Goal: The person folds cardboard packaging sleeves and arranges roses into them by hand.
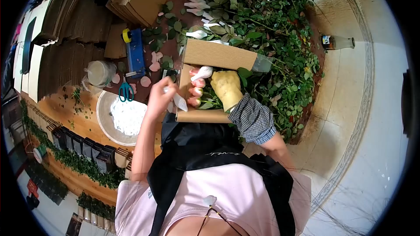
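Observation:
My left hand [162,95] is bare, its fingers pinched on a small white foam net sleeve [180,102] at the left edge of a cardboard wrap [221,53]. Inside the wrap lie several pink roses [195,91] in a column, the top one covered by a white net [202,73]. My right hand [226,88], in a yellow glove with a checked cuff, rests on the stems and leaves just right of the blooms. Its fingers are bent down, and what lies beneath them is hidden.
A bowl of white nets [128,118] stands at the left, near teal scissors [126,91], a blue tape dispenser [136,54] and a plastic tub [101,73]. Stacked cardboard [72,39] is upper left. Leafy rose stems [280,30] heap at the right, beside a glass bottle [339,43].

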{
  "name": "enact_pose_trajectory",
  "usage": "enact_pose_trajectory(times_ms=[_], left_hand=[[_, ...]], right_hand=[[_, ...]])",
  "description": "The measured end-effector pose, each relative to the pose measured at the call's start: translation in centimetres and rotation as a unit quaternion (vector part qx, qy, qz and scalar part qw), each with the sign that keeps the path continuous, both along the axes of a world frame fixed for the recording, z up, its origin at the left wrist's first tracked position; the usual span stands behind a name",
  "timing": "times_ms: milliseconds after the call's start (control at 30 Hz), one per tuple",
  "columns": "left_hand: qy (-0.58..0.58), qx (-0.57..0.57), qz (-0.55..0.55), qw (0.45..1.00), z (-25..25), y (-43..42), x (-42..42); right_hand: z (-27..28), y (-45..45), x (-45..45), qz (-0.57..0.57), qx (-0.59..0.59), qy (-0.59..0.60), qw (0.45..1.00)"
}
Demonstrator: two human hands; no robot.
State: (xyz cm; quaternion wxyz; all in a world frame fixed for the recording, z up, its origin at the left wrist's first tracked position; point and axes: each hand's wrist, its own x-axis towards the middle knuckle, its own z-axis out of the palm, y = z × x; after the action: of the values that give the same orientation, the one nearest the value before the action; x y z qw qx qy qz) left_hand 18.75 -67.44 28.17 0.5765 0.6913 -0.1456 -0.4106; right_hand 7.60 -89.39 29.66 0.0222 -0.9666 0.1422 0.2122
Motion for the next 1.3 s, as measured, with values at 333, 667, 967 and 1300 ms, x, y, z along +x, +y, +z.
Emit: enact_pose_trajectory(times_ms=[333, 667, 967, 1300], left_hand=[[-0.291, 0.247, 0.024, 0.924, 4.6, 0.0, -1.9], [-0.191, 0.493, 0.120, 0.840, -4.0, 24.0, 2.3], [-0.243, 0.188, -0.052, 0.950, -2.4, -2.6, -2.6], [-0.176, 0.126, -0.033, 0.976, -2.9, -2.6, -2.6]], right_hand=[[-1.6, -0.5, -0.8, -0.101, 0.005, -0.139, 0.985], [4.4, -0.9, -4.4, -0.006, 0.228, -0.238, 0.944], [5.6, 2.8, -1.8, -0.018, 0.123, 0.060, 0.990], [2.1, 3.2, -1.5, 0.113, 0.107, 0.056, 0.986]])
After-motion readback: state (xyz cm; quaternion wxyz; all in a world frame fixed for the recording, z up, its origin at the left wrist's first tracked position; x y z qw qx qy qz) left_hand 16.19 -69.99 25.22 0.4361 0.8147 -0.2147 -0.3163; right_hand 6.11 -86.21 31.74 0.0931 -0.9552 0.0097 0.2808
